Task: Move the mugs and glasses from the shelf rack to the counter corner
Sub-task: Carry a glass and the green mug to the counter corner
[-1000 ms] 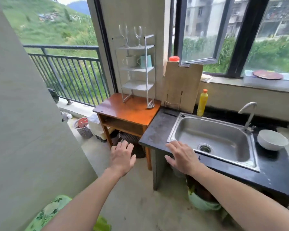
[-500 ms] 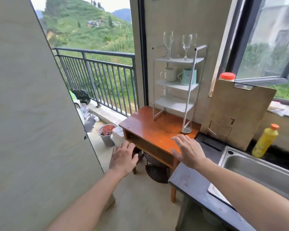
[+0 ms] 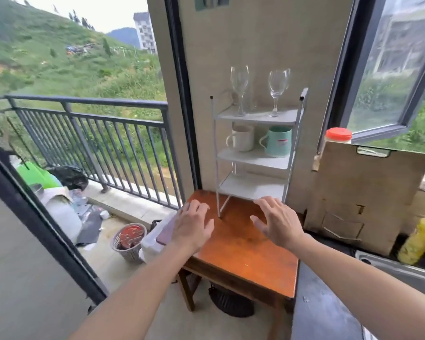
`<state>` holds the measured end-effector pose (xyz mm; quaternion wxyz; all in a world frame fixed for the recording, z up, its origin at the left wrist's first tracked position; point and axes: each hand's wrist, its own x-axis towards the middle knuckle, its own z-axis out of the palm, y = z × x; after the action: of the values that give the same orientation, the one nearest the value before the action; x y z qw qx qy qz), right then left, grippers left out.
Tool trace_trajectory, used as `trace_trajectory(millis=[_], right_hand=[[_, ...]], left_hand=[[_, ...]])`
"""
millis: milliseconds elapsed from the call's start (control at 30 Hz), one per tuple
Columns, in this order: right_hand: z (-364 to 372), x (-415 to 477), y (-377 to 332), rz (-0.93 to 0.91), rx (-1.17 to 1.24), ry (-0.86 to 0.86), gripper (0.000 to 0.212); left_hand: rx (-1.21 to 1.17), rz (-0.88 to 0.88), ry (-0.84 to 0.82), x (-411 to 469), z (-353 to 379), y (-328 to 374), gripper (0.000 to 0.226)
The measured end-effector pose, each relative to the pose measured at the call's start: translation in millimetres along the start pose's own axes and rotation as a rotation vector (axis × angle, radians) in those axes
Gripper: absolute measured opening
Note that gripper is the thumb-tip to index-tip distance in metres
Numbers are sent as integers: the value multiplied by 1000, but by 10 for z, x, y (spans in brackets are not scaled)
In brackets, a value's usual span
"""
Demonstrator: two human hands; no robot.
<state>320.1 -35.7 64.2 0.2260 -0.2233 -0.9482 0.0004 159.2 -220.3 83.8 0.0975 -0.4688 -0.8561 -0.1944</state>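
A white three-tier shelf rack (image 3: 254, 161) stands on a small orange wooden table (image 3: 243, 251) against the wall. Two clear wine glasses stand on its top tier, a taller one on the left (image 3: 240, 88) and a rounder one on the right (image 3: 278, 90). On the middle tier sit a white mug (image 3: 241, 138) and a teal mug (image 3: 278, 142). The bottom tier is bare. My left hand (image 3: 193, 225) hovers over the table's left edge, fingers spread and holding nothing. My right hand (image 3: 277, 220) hovers in front of the rack's base, also spread and holding nothing.
A wooden cutting board (image 3: 368, 200) leans on the wall to the right, with a red-lidded jar (image 3: 338, 135) behind it and a yellow bottle (image 3: 420, 239) beside it. The dark counter (image 3: 322, 305) and sink edge (image 3: 398, 268) lie lower right. A balcony railing (image 3: 88, 143) and floor clutter are to the left.
I have stepped closer to the rack, which now looks larger and more central. Both hands have moved forward and up over the orange table, still holding nothing.
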Motion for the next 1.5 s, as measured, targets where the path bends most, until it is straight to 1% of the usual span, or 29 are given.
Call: trace_trajectory(millis=[200, 333, 400, 467, 533, 600, 700, 800, 867, 967, 1067, 1133, 1233, 1300, 1367, 1433, 1500], right_hand=[[512, 537, 306, 96, -6, -9, 42], [878, 824, 546, 173, 16, -11, 42], [1044, 929, 664, 182, 4, -11, 42], [1194, 1014, 767, 193, 5, -8, 41], [1337, 1059, 854, 207, 5, 17, 41], [1480, 1078, 925, 216, -4, 72, 40], [1668, 1078, 1021, 213, -17, 160, 39], [1805, 1047, 1101, 223, -18, 200, 39], [1841, 1019, 1123, 254, 10, 199, 41], [1822, 993, 1095, 286, 41, 167, 43], [1714, 1035, 1012, 291, 68, 156, 47], [1592, 1088, 931, 280, 104, 216, 42], [1322, 1220, 789, 228, 174, 390, 29], [1095, 1374, 720, 210, 227, 458, 27], [846, 1597, 669, 292, 327, 485, 29], [685, 1867, 699, 467, 422, 463, 31], [601, 2140, 777, 651, 495, 399, 29]], left_hand=[[-23, 65, -65, 739, 547, -181, 34], [-44, 50, -128, 1334, 981, -243, 32], [-83, 35, -154, 1623, 1163, -214, 35], [-162, 11, -181, 1912, 1343, -175, 40], [-251, -7, -174, 2182, 1533, -139, 45], [-332, -30, -151, 2434, 1737, -102, 51], [-497, -112, -126, 2778, 2069, -40, 58], [-642, -171, -84, 3041, 2320, 23, 56], [-728, -188, -39, 3114, 2395, 48, 49], [-763, -211, -43, 3111, 2382, 40, 39], [-790, -254, -86, 3044, 2307, -20, 45], [-793, -258, -69, 2972, 2256, -87, 50], [-804, -279, -80, 2802, 2114, -139, 45], [-800, -288, -103, 2704, 2056, -167, 47], [-782, -299, -134, 2620, 1990, -187, 48], [-746, -308, -169, 2555, 1917, -205, 47], [-722, -305, -180, 2500, 1862, -228, 47]])
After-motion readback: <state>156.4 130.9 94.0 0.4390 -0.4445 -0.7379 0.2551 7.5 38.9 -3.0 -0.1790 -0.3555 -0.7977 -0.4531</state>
